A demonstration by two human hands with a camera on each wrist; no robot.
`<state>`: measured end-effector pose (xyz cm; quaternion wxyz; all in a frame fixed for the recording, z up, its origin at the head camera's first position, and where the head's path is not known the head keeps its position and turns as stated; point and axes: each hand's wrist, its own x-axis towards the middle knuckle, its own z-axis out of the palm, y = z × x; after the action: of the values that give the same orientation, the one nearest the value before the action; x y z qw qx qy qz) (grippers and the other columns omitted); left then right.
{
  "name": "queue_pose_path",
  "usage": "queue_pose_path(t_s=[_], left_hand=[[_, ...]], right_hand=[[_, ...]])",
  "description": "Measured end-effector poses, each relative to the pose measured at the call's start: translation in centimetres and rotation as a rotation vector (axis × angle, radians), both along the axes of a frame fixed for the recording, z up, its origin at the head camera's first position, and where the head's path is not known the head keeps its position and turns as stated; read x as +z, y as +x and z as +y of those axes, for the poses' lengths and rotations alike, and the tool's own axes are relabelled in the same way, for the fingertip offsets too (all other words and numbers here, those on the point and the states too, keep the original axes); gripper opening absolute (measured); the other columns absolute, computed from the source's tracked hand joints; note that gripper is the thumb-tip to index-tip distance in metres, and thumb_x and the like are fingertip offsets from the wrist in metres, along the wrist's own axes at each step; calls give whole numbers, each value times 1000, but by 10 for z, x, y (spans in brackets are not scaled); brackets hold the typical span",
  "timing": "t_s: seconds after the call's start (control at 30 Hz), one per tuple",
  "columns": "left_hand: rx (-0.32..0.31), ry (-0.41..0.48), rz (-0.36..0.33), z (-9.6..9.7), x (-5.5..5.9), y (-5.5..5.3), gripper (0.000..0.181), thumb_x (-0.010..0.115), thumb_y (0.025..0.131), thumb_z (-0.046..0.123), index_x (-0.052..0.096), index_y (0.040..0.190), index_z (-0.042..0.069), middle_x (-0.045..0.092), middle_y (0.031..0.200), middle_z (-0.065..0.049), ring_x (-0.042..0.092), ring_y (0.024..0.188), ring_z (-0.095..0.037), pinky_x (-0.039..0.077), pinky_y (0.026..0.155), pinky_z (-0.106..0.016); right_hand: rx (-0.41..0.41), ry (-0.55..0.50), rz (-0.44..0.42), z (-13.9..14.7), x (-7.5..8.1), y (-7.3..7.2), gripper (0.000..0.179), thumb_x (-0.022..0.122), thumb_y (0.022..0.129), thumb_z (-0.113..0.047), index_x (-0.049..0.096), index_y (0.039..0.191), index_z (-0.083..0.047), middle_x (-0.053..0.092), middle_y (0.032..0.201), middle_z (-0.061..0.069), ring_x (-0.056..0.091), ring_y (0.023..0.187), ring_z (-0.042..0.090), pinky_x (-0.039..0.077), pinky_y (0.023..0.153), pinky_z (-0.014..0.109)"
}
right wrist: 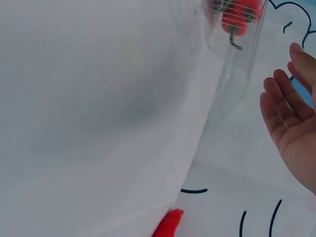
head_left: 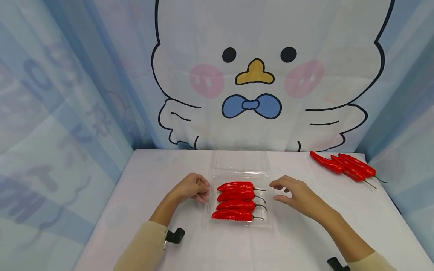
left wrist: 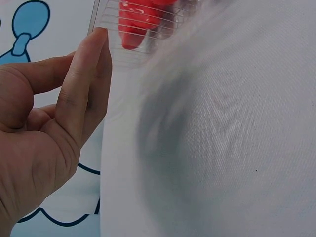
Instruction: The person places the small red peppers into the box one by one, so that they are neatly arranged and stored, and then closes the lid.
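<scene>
A clear plastic box [head_left: 271, 221] sits mid-table with its lid [head_left: 239, 162] folded back. Several long red chili peppers [head_left: 235, 205] lie side by side in it, stems to the right. My left hand [head_left: 196, 189] is at the box's left side; in the left wrist view its fingertips [left wrist: 98, 37] reach right up to the box wall. On the other side, my right hand [head_left: 295, 194] is raised a little away from the box, thumb apart from the fingers. Nothing is in its grasp; the right wrist view shows its loosely bent fingers [right wrist: 281, 98] short of the box.
At the table's back right corner lie three more red peppers [head_left: 347, 166], stems toward the right edge. A cartoon-printed curtain [head_left: 254, 131] hangs right behind the white table [head_left: 162, 162]. Black wrist mounts [head_left: 175, 236] stick out beside the forearms.
</scene>
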<state>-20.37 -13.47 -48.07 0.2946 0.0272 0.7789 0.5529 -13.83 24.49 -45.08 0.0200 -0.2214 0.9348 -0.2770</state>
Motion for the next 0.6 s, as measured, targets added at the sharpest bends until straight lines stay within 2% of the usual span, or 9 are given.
queue_pose_path(t_s=[0.3, 0.6], left_hand=[[3, 1, -5, 0, 0, 0, 13, 65, 99, 4, 63, 108, -5, 72, 85, -14, 71, 64, -18, 65, 62, -33], [-11, 37, 1, -1, 0, 0, 12, 64, 99, 1, 62, 107, -7, 73, 84, -14, 71, 63, -17, 65, 62, -33]], right_hand=[[-92, 12, 63, 28, -4, -4, 43, 83, 87, -12, 67, 126, -12, 70, 120, 8, 69, 103, 29, 65, 84, 44], [-250, 21, 26, 62, -4, -13, 53, 82, 89, -18, 61, 136, -8, 63, 133, 21, 64, 114, 45, 63, 86, 56]])
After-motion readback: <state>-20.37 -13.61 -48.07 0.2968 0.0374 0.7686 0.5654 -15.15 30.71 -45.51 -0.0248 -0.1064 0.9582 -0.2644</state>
